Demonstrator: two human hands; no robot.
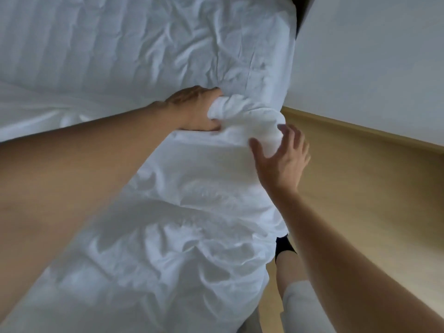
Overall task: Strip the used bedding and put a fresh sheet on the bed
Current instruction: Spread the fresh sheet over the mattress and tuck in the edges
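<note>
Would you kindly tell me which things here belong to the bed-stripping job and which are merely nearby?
Part of the job: white sheet, bunched at the bed's edge; left hand, gripping that bunch; right hand, open at the bunch; striped bedding further back.
Merely nearby: wooden floor; white wall.

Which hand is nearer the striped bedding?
Left. The left hand grips the bunched sheet just below the striped bedding; the right hand is open farther, at the bed's edge.
</note>
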